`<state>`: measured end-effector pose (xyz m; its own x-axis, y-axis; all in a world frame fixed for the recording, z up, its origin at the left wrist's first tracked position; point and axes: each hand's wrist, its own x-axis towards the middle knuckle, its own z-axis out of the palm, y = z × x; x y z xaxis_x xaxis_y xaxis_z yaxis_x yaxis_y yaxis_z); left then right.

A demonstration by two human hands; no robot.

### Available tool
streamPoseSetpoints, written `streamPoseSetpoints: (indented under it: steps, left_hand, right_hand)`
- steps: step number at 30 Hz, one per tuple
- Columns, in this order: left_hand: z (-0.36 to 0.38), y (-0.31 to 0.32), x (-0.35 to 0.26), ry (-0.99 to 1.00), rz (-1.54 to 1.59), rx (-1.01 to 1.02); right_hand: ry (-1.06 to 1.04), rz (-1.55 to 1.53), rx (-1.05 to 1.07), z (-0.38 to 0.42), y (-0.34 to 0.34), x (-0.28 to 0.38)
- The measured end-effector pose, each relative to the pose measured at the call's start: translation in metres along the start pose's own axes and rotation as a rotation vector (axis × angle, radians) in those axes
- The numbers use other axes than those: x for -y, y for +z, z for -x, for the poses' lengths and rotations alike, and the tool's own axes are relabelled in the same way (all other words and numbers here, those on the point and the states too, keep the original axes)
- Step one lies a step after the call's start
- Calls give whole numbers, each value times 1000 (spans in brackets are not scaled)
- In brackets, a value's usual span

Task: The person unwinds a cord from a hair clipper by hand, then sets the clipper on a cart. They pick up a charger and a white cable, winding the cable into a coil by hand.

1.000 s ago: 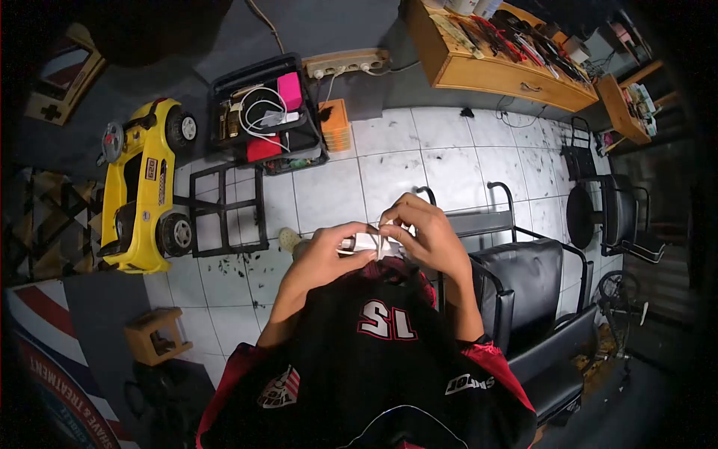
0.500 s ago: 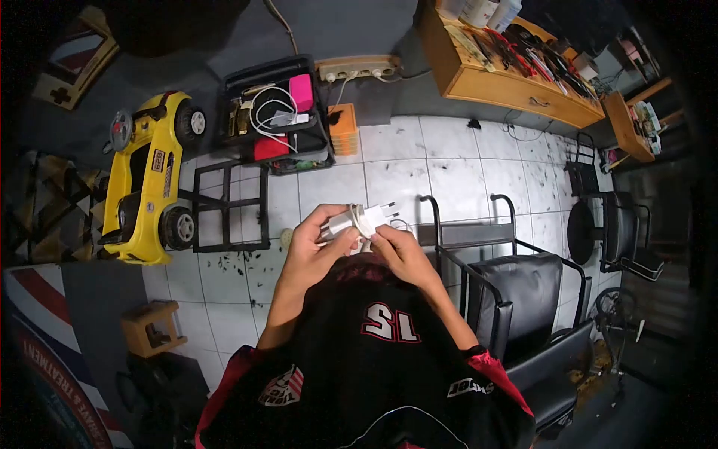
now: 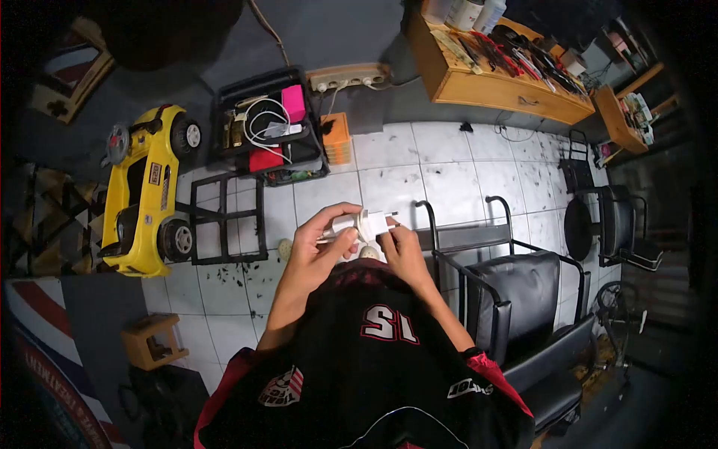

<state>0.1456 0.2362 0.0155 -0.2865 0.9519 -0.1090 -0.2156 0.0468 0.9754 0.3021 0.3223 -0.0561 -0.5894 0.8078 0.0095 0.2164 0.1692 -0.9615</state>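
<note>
A white phone charger (image 3: 374,224) with a two-pin plug, its pins pointing right, is held in front of my torso. White cable (image 3: 363,224) is wound around its middle. My left hand (image 3: 321,245) is closed around the charger's left end, thumb below and fingers above. At the plug end, my right hand (image 3: 405,256) has its fingers bent and pressed together just under the pins. What sits between those fingertips is hidden.
A black caddy (image 3: 314,153) with a coiled white cable stands near a power strip (image 3: 350,77). A yellow toy car (image 3: 153,191) is at left, a black chair (image 3: 516,295) at right. A wooden drawer unit (image 3: 516,97) bears tools. Dark hair clippings litter the tiled floor.
My right hand has slid a little right and down off the charger's body, toward the pins. The charger has levelled slightly in my left hand. The view has shifted a little.
</note>
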Motion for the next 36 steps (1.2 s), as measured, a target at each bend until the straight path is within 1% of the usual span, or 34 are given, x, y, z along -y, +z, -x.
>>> streamPoseSetpoints:
  steps: [4,7,8,11,15,17,18,21,22,25,26,29,30,32,33,34,36]
  left_hand:
    - [-2,-6,10,15,-17,-95]
    - [-5,-4,18,105,-110,-202]
    - [-6,-3,21,143,-152,-237]
    - [-8,-2,36,214,-280,-286]
    - [-4,-3,33,74,-384,-211]
    - [-3,-7,35,-2,-491,-154]
    - [-2,-6,30,10,-528,-103]
    - [7,-4,11,-22,-609,62]
    - [9,-4,3,-120,-523,124]
    - [11,-14,3,-121,-346,270]
    - [12,-14,-1,-87,-320,323]
    - [18,-16,-4,-70,-165,331]
    - [20,-18,-5,-57,-114,322]
    - [24,-20,-10,-35,-11,308]
    - [24,-18,-14,6,33,266]
    - [25,-16,-19,46,78,225]
    - [25,-16,-19,120,132,95]
  right_hand:
    - [-23,75,237,6,-4,20]
    - [-146,96,245,16,-3,35]
    - [-150,152,252,18,-6,45]
    - [-256,220,205,20,-8,50]
    - [-281,284,232,7,-31,64]
    - [-350,287,254,-3,-39,62]
    - [-318,317,312,-7,-43,63]
    - [-408,191,353,-21,-48,56]
    - [-441,176,389,-26,-50,52]
    - [-235,-72,482,-32,-51,45]
    - [-293,-119,471,-34,-49,37]
    - [-110,-544,413,-35,-34,4]
    - [-137,-573,413,-34,-28,4]
    - [-27,-559,351,-28,-19,8]
    - [28,-551,317,-25,-14,12]
    - [-25,-394,303,-21,-9,5]
    - [-59,-384,334,-10,-4,5]
